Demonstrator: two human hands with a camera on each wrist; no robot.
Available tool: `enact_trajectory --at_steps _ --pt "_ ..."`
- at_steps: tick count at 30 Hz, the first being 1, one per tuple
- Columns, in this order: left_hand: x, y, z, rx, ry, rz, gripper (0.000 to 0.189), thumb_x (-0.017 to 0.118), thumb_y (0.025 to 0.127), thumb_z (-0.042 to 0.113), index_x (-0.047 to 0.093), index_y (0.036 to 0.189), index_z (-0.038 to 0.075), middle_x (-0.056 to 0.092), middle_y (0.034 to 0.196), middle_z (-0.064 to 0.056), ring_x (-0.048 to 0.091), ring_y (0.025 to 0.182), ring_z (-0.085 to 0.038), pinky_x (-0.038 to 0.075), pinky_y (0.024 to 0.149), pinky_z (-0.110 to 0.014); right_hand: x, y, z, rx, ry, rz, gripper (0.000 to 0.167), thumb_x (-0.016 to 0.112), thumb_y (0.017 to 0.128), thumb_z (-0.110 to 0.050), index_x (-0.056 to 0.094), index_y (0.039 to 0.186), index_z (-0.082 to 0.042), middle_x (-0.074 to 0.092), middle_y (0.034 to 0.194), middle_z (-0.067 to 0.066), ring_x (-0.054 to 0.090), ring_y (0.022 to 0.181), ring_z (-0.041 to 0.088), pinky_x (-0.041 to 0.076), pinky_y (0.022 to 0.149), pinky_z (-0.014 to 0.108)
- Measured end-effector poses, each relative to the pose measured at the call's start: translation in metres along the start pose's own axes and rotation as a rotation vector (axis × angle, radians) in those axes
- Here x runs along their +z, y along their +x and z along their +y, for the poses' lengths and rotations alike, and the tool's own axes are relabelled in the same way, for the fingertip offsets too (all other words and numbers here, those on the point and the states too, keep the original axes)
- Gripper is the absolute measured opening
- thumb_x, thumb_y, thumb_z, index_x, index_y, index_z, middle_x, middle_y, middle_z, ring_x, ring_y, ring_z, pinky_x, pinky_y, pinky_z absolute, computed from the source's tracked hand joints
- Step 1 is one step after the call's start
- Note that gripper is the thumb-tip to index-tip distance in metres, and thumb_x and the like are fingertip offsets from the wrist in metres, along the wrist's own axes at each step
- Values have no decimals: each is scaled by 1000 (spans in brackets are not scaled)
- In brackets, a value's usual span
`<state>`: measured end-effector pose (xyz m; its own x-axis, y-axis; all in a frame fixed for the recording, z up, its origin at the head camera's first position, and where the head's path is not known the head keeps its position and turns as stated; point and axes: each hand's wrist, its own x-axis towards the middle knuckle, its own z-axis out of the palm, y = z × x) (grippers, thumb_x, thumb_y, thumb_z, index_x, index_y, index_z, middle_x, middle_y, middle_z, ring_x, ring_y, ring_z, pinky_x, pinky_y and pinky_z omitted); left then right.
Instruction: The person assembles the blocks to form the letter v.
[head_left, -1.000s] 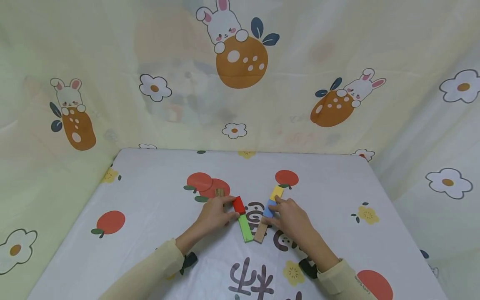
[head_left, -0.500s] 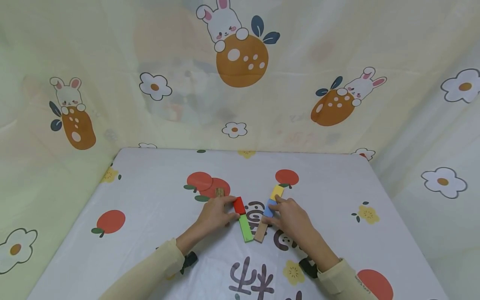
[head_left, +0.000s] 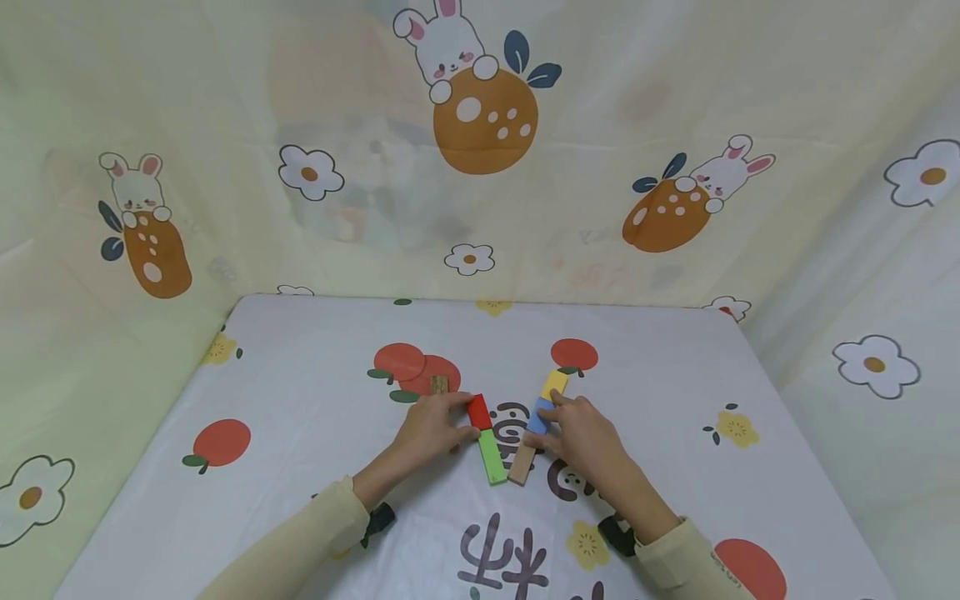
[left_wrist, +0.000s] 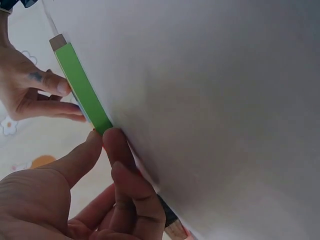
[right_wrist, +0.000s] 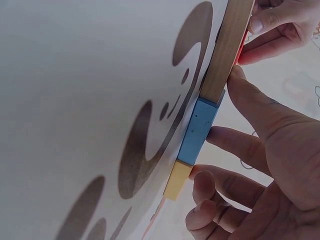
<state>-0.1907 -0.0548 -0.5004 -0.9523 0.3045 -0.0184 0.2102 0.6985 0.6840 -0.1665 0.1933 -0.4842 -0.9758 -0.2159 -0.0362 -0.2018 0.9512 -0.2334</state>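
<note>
In the head view, my left hand (head_left: pixel 426 433) pinches the red block (head_left: pixel 479 412) between thumb and index finger. A green block (head_left: pixel 492 457) stands end to end with it; in the left wrist view my fingers hide most of the red one. My right hand (head_left: pixel 588 437) touches a second row: a plain wooden block (head_left: pixel 521 464), a blue block (head_left: pixel 537 416) and a yellow block (head_left: pixel 554 384). In the right wrist view its thumb meets the wooden block (right_wrist: pixel 227 50) and two fingers touch the blue block (right_wrist: pixel 197 131). The rows form a V, close together at the near end.
A small mottled brown block (head_left: pixel 439 384) lies just beyond my left hand, partly hidden by it. The white table cover (head_left: pixel 315 358) is printed with fruit, flowers and dark lettering. Behind the table hangs a patterned curtain (head_left: pixel 375 225).
The red block has shifted very slightly to the right at its far end. Both hands stay in nearly the same place.
</note>
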Motion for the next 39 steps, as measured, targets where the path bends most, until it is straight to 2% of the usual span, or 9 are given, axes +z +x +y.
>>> enact_trajectory --at_steps 10,13,16,18,24,29,31,36,39 --pt "0 -2 1 3 -8 0 55 86 89 18 69 139 5 74 133 -19 55 48 -6 43 49 -21 2 0 0 -5 -6 7 60 85 85 -49 77 128 -8 62 150 22 66 128 42 61 101 50" --pt "0 -2 1 -1 -17 1 56 86 89 18 69 140 5 71 139 -19 62 50 -14 43 48 -21 2 0 0 -4 -3 7 60 85 85 -49 77 128 -8 62 151 23 66 128 42 61 101 50" --pt "-1 -2 1 -6 -23 12 55 86 89 19 69 140 6 68 144 -18 74 79 -23 43 48 -21 2 0 0 -1 0 7 60 85 85 -49 77 129 -8 62 151 23 66 128 42 60 101 50" --pt "-1 -3 0 -12 -32 18 55 85 90 20 69 140 7 68 145 -17 75 85 -27 44 49 -21 2 0 0 0 0 6 60 85 86 -49 77 129 -8 61 151 23 65 129 43 60 101 50" --pt "-2 -2 -4 -48 -72 41 55 80 95 24 65 145 8 74 134 -15 60 58 -16 45 50 -21 2 0 -1 10 0 -7 60 84 86 -49 76 130 -9 61 152 23 65 130 43 60 102 51" --pt "-5 0 -7 -54 -80 67 55 77 96 19 62 148 6 72 138 -15 70 89 -20 58 60 -27 0 -1 -2 20 8 -15 60 84 86 -48 76 130 -8 60 153 23 64 131 44 59 103 52" --pt "-9 2 -9 -60 -97 79 52 77 96 16 63 146 6 74 130 -14 70 95 -23 61 65 -29 0 -1 -2 21 10 -14 59 84 86 -48 76 130 -8 60 153 23 64 131 44 60 102 51" --pt "-18 5 -15 -30 -116 109 27 77 94 8 71 120 5 68 93 -7 62 74 -16 55 61 -26 -1 0 -3 19 9 -10 59 84 86 -48 76 129 -8 60 152 23 64 130 43 60 101 51" --pt "-23 8 -20 -15 -85 131 22 79 92 7 71 113 6 66 91 -6 61 78 -17 52 64 -25 -1 -1 -3 25 9 -9 59 85 86 -47 76 130 -8 60 152 23 64 131 43 59 103 51"
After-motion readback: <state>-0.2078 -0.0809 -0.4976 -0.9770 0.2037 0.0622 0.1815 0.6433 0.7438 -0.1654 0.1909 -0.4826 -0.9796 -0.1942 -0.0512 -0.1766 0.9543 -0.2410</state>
